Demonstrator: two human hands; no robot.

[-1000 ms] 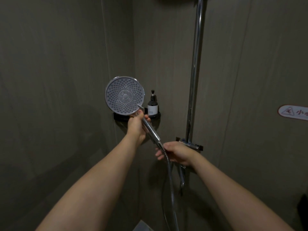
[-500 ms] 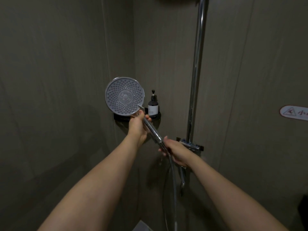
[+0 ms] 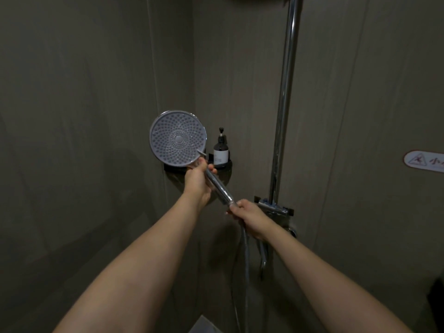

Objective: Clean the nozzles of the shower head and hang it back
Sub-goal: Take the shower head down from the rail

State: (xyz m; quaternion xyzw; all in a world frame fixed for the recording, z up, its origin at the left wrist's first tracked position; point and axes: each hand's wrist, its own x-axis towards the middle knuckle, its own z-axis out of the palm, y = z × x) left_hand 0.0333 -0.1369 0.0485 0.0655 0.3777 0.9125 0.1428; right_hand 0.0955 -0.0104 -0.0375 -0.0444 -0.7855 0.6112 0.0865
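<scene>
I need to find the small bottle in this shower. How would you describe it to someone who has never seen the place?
Look at the corner where the two grey walls meet, left of the tall chrome pipe. A black corner shelf is fixed there, and the dark pump bottle stands on it, just right of the round shower head. It is the only thing with a white label and a black pump.

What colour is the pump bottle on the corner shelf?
Dark pump bottle with a white label, head view.
</scene>
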